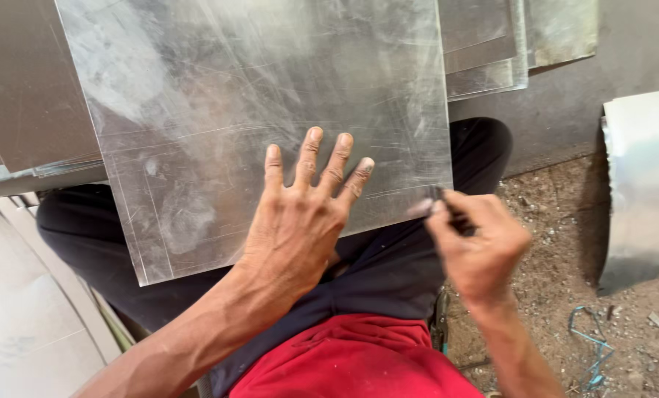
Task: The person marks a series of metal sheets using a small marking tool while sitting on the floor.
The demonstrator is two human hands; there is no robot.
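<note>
A large shiny metal sheet [255, 96] lies across my lap, scratched with faint scribed lines. My left hand [300, 214] presses flat on its near edge, fingers spread. My right hand [477, 243] pinches a small dark pointed tool [447, 210] whose tip touches the sheet's near right corner. Most of the tool is hidden in my fingers.
More metal sheets are stacked at the far left [27, 88] and far right [491, 44]. A rolled strip of sheet metal [643, 184] stands on the dirt floor at right. Bent blue wire [591, 346] lies on the ground. Curved pale sheets [27, 317] rest at near left.
</note>
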